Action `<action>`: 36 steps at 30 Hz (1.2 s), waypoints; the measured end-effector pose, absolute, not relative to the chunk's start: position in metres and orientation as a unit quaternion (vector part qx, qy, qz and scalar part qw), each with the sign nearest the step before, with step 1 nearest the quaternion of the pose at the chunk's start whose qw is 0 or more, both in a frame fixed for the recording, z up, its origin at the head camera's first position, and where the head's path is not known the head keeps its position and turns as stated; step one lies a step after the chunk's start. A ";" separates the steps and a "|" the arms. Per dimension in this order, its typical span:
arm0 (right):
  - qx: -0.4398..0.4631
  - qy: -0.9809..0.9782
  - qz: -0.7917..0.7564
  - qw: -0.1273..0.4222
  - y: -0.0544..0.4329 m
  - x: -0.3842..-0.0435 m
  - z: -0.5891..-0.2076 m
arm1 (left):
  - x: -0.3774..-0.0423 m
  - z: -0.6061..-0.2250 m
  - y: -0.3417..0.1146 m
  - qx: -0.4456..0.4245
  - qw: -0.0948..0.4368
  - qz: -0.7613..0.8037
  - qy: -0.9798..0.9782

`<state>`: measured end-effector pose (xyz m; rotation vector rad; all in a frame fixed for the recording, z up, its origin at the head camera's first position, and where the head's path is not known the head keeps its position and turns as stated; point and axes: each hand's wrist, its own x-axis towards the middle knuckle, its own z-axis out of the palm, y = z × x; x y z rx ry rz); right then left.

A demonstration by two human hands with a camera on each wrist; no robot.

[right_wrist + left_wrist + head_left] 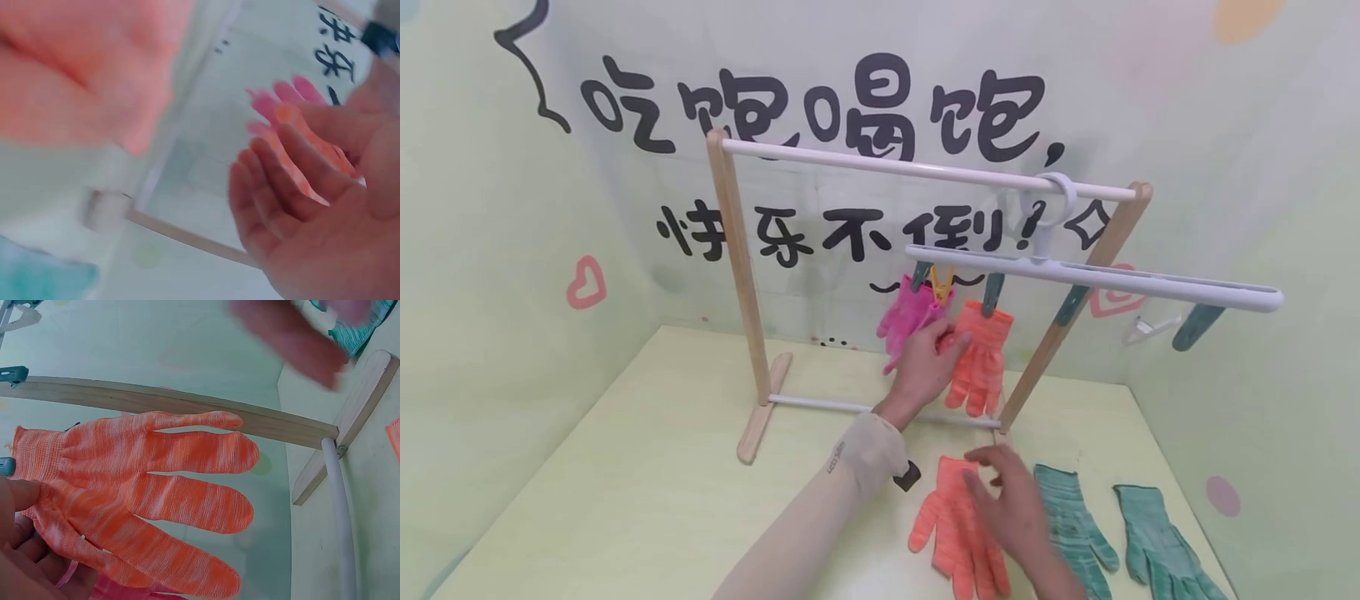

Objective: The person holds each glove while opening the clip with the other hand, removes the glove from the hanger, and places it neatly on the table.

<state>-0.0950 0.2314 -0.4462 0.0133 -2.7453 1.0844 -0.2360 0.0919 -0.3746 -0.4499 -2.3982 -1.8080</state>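
Observation:
A hanging orange glove (pixel 981 358) dangles by its cuff from a dark green clip (pixel 993 293) on the hanger (pixel 1097 275). My left hand (pixel 925 362) holds this glove's side edge, thumb in front near the cuff and fingers behind, as the left wrist view shows. Just left of it hangs a pink glove (pixel 910 312), with a dark green and a yellow clip (pixel 942 285) at its cuff. Lower down, my right hand (pixel 1011 504), fingers loosely bent, is over a second orange glove (pixel 958 525) lying on the table; it is blurred in both wrist views.
Two green gloves (pixel 1071 517) (pixel 1161 533) lie at the table's right. A wooden rack with a white top rod (pixel 887 165) carries the hanger by its ring. More green clips (pixel 1197 327) and a white clip (pixel 1150 329) hang from the hanger's right half. Lettered fabric walls enclose the table (pixel 647 467).

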 end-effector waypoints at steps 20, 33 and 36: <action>0.031 -0.838 0.499 0.217 0.250 -0.197 -0.335 | -0.231 -0.376 0.093 -0.145 0.046 -0.603 -0.783; 0.034 -0.832 0.517 0.199 0.242 -0.216 -0.319 | -0.228 -0.379 0.089 -0.161 0.071 -0.596 -0.784; 0.033 -0.830 0.517 0.205 0.240 -0.217 -0.317 | -0.227 -0.379 0.088 -0.161 0.073 -0.594 -0.785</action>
